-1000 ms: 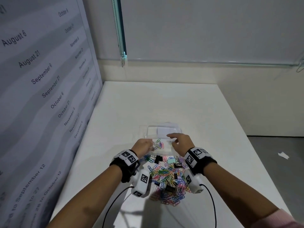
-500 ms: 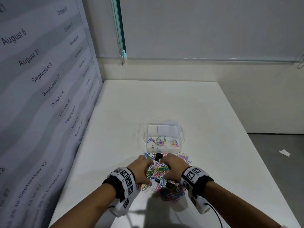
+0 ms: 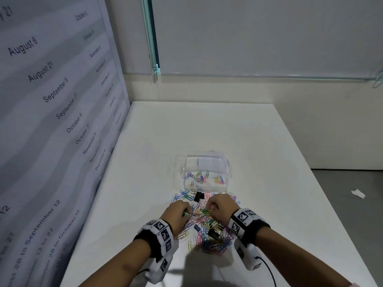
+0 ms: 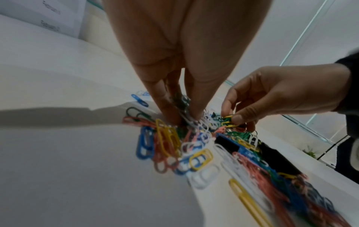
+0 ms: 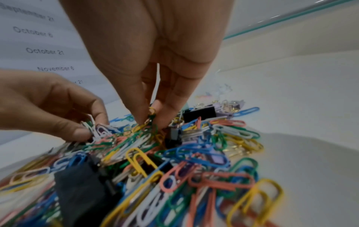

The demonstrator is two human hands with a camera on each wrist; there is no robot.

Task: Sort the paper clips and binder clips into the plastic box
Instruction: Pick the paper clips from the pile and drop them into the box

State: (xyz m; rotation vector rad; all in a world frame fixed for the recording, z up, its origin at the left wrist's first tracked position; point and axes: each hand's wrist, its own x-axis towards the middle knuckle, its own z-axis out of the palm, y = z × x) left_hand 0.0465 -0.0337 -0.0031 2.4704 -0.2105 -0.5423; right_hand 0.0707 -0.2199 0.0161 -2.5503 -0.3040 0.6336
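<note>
A heap of coloured paper clips (image 3: 204,226) mixed with black binder clips (image 3: 213,234) lies on the white table, just in front of the clear plastic box (image 3: 228,175). The box holds several paper clips in its near part. My left hand (image 3: 187,212) pinches a bunch of white and green paper clips (image 4: 192,121) at the heap's left side. My right hand (image 3: 209,210) pinches green and yellow paper clips (image 5: 149,121) at the heap's top. One black binder clip (image 3: 199,197) sits alone between heap and box.
A printed wall panel with dates (image 3: 51,121) borders the table on the left. The table's right edge (image 3: 323,183) drops to a grey floor with a paper scrap (image 3: 358,193). Bare white table surface (image 3: 203,129) stretches beyond the box.
Both hands came back from over the box to the heap. They now dig into it and pinch paper clips, a little farther forward than half a second ago.
</note>
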